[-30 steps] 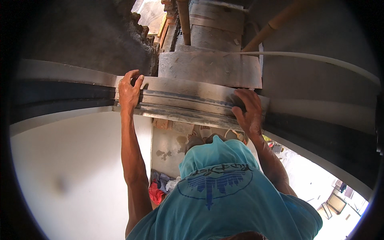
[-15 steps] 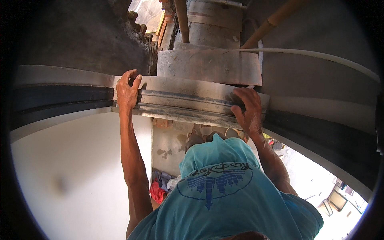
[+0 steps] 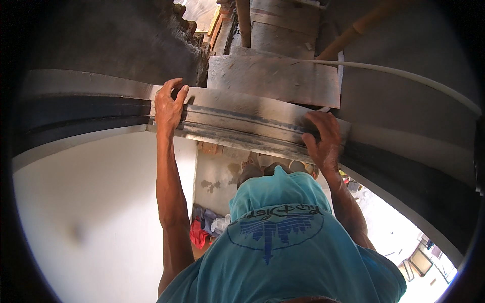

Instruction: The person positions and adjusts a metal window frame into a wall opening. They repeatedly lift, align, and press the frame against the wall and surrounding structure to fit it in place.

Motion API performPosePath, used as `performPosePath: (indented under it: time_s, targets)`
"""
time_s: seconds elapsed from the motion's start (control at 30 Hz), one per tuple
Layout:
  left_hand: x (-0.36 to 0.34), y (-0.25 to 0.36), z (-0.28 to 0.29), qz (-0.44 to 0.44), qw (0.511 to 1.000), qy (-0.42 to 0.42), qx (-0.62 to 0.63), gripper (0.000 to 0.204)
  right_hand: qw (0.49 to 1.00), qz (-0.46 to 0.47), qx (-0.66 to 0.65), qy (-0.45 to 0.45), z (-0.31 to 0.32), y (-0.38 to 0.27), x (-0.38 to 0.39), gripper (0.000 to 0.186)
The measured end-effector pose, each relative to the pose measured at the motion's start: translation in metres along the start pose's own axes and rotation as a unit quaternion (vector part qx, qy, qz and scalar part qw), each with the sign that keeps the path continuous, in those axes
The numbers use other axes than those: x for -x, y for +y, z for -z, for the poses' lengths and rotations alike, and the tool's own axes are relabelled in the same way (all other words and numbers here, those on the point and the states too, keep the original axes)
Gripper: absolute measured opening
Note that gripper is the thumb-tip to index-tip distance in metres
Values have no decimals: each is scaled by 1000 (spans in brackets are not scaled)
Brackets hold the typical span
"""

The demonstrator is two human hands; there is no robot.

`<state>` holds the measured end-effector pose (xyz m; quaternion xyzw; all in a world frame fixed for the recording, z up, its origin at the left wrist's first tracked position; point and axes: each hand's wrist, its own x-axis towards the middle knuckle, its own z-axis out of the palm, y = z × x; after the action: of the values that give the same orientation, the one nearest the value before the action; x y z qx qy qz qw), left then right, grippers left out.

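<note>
A pale grey cornice moulding (image 3: 242, 108), with long ridges and a dark groove along its face, spans the gap between two wall sections. My left hand (image 3: 170, 108) is at its left end, fingers hooked over the top edge and thumb apart. At the right end my right hand (image 3: 326, 139) has its fingers bent over the moulding and its thumb against or close to the face. The right palm's contact is hidden.
Behind the moulding lie dusty boards (image 3: 273, 78). Bamboo poles (image 3: 243, 22) and a pale hose (image 3: 404, 73) rise or run nearby. Broken brickwork (image 3: 194, 35) edges the left wall. Below are a white wall (image 3: 91, 202) and a cloth pile (image 3: 202, 230) on the floor.
The whole view has shifted slightly, so the moulding and boards sit a little further right and higher. Both hands keep nearly the same places on the moulding.
</note>
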<state>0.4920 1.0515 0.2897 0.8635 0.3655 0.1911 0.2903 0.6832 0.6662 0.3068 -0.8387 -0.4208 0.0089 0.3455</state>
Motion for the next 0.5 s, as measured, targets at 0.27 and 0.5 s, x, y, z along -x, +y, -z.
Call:
performPosePath:
  time_s: [0.27,0.5]
  targets:
    - [0,0,0,10,1000,-2,7,38,1000,22,2,11,-1,2,-2,53]
    - [0,3,1,6,1000,0,4,39,1000,19,16,3,-1,1,-1,52]
